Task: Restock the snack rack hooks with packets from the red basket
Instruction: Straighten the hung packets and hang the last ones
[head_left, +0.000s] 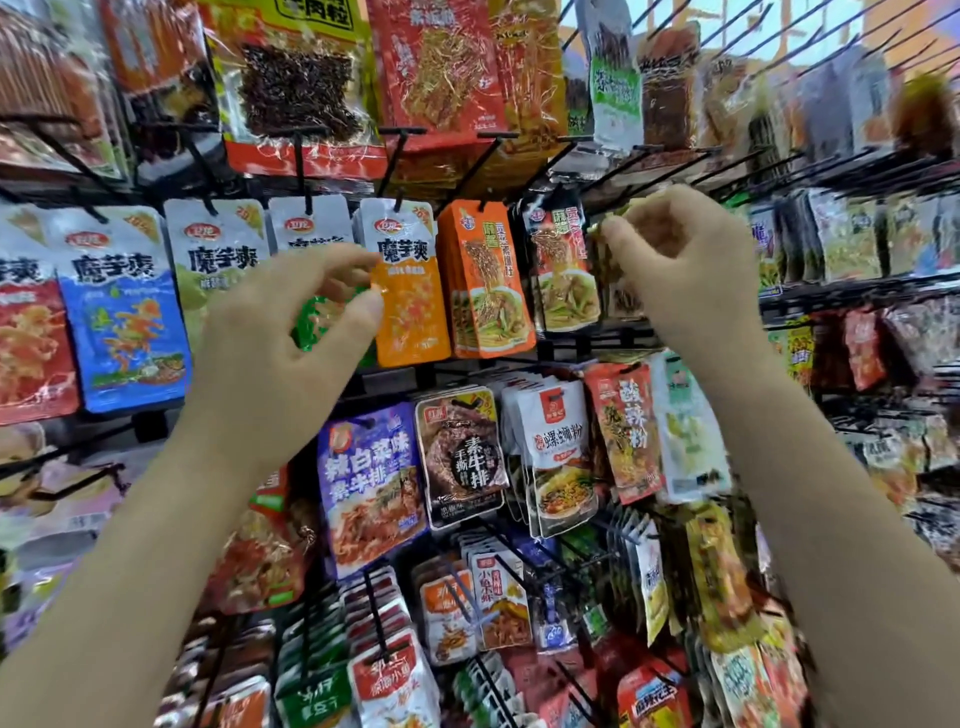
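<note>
At ten o'clock of centre, the left hand (291, 332) pinches a glossy green-and-white foil snack packet (317, 319). At two o'clock, the right hand (680, 260) pinches a blurred, seemingly yellow-green packet (610, 244) against the black wire rack hooks (613, 176).

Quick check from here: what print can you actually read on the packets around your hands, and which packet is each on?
"魔芋爽": blue packet, pale green packet and orange-bottomed packet.
"素牛排": brown packet.
"辣白菜味": purple packet.
"酸辣粉": red packet.
"螺蛳粉": white packet, blurred and uncertain.
Small print, the top row and lower packets are too blurred. The packet in the right hand shows nothing legible.
</note>
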